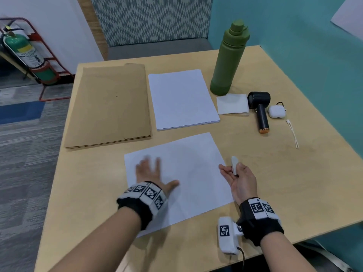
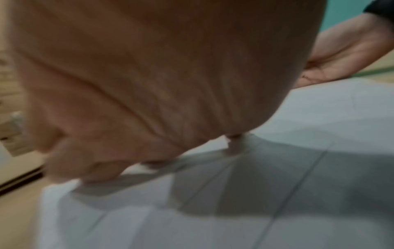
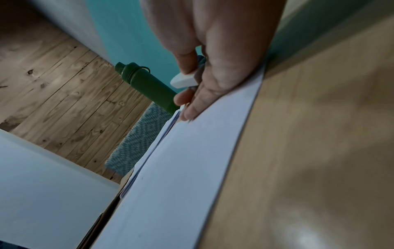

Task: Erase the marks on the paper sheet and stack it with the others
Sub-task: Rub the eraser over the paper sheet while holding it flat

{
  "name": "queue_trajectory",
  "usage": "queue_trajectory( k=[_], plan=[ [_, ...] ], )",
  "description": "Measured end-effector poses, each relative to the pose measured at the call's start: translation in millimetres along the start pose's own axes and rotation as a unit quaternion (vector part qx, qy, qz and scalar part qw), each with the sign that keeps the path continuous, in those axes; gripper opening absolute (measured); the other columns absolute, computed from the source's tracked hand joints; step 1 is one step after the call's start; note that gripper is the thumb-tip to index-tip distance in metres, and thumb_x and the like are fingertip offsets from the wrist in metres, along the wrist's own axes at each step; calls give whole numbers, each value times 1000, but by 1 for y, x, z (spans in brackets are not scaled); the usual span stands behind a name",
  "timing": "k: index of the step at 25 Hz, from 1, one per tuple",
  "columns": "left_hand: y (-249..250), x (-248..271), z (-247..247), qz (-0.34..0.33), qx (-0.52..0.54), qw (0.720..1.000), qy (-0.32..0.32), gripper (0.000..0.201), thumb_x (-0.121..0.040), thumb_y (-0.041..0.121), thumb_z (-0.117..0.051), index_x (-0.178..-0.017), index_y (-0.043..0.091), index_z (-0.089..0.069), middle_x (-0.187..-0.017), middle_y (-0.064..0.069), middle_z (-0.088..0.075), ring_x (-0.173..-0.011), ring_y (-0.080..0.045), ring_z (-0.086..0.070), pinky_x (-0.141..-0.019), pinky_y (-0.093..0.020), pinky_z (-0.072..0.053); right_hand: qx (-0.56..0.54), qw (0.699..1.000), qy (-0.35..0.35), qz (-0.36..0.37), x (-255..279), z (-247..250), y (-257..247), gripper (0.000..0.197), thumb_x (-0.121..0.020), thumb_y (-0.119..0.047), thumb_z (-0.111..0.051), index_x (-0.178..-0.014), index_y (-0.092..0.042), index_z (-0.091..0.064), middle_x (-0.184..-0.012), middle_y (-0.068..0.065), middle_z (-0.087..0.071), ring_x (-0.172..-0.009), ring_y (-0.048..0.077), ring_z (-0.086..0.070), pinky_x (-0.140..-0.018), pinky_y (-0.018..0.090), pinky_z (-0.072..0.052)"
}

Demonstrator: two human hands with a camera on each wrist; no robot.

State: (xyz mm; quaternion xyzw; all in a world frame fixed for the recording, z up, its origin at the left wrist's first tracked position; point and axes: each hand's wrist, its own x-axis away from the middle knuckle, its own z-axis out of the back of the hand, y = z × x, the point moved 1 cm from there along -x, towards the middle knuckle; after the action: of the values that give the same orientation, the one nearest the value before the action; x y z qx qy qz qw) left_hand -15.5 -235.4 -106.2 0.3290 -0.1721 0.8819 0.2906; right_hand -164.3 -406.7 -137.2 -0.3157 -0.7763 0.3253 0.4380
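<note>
A single white paper sheet (image 1: 186, 173) lies tilted on the wooden table (image 1: 275, 173) in front of me and looks blank in the head view. My left hand (image 1: 157, 171) rests flat on its left part with the fingers spread and motion-blurred. In the left wrist view the palm (image 2: 149, 84) hovers close over the sheet (image 2: 277, 202). My right hand (image 1: 229, 169) sits at the sheet's right edge and pinches a white eraser (image 1: 234, 164) under the thumb. The eraser (image 3: 184, 80) is off the sheet (image 3: 181, 168). Behind the sheet lies the paper stack (image 1: 182, 99).
A brown envelope (image 1: 108, 107) lies left of the stack. At the back right stand a green bottle (image 1: 227, 61), a folded tissue (image 1: 232, 104), a black handheld fan (image 1: 259, 107), a white earbuds case (image 1: 277, 111) and a white strap (image 1: 293, 134). A teal wall borders the table's right.
</note>
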Motion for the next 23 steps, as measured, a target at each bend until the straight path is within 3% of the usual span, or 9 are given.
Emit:
queue_trajectory(
  k=[2, 7, 9, 11, 14, 16, 18, 20, 23],
  plan=[
    [-14, 9, 8, 89, -50, 995, 11, 100, -86, 74, -14, -145, 0, 20, -153, -21, 24, -143, -33, 21, -115, -45, 13, -2, 1000, 3, 3, 0, -2, 1, 20, -100, -14, -34, -83, -10, -44, -70, 12, -52, -66, 18, -72, -70, 25, -59],
    [84, -8, 28, -251, 83, 962, 61, 87, -81, 70, 2, -148, 17, 20, -154, 1, 29, -144, -19, 22, -115, -41, 12, 8, 1000, -2, 4, 0, -3, 1, 18, -100, -14, -32, -89, -9, -46, -75, 12, -54, -64, 15, -72, -64, 21, -59],
    [112, -9, 36, -286, 103, 952, 38, 106, -56, 73, 18, -149, 23, 14, -156, 7, 23, -145, -16, 18, -116, -39, 10, 8, 1000, -3, -3, 1, -2, 0, 18, -100, -15, -33, -94, -8, -48, -84, 13, -59, -64, 13, -72, -59, 19, -58],
    [105, -15, 33, -281, 92, 955, 27, 95, -70, 71, 12, -151, 22, 7, -158, 4, 15, -146, -15, 11, -117, -39, 8, -4, 1000, -4, -9, 1, -2, -2, 18, -100, -14, -33, -89, -9, -48, -82, 14, -57, -65, 15, -72, -62, 21, -59],
    [37, -27, 25, -122, 98, 987, 37, 82, -94, 61, -19, -149, 9, 11, -157, -6, 19, -146, -20, 13, -117, -40, 6, -13, 1000, -5, -11, 2, -2, -4, 20, -100, -12, -34, -83, -10, -44, -71, 13, -50, -66, 20, -72, -70, 26, -59],
    [-14, -24, 24, 70, 64, 995, 19, 98, -88, 71, -18, -147, -1, 14, -155, -15, 20, -145, -27, 15, -117, -41, 6, -12, 1000, -3, -7, 3, -1, -4, 20, -99, -12, -34, -83, -9, -44, -70, 12, -51, -66, 20, -72, -72, 27, -58],
    [-31, -17, 31, 136, 28, 990, 28, 102, -85, 74, -13, -145, -3, 16, -154, -18, 22, -145, -30, 17, -117, -42, 7, -12, 1000, -6, -6, 2, -2, -3, 19, -99, -12, -34, -85, -9, -45, -70, 12, -51, -66, 20, -72, -72, 26, -59],
    [-5, -16, 35, 37, 32, 995, 83, 93, -89, 69, -12, -146, 2, 19, -153, -12, 27, -144, -26, 21, -116, -42, 10, -14, 1000, -5, -9, 1, -2, -3, 18, -99, -12, -34, -86, -9, -45, -70, 12, -51, -66, 20, -73, -71, 26, -59],
    [66, -2, 24, -224, 55, 970, 79, 88, -81, 69, 5, -148, 14, 19, -154, -1, 29, -144, -22, 22, -116, -41, 11, -14, 1000, -7, -6, 0, -1, -1, 18, -99, -12, -34, -84, -9, -45, -70, 13, -50, -66, 20, -72, -68, 25, -60]
  ],
)
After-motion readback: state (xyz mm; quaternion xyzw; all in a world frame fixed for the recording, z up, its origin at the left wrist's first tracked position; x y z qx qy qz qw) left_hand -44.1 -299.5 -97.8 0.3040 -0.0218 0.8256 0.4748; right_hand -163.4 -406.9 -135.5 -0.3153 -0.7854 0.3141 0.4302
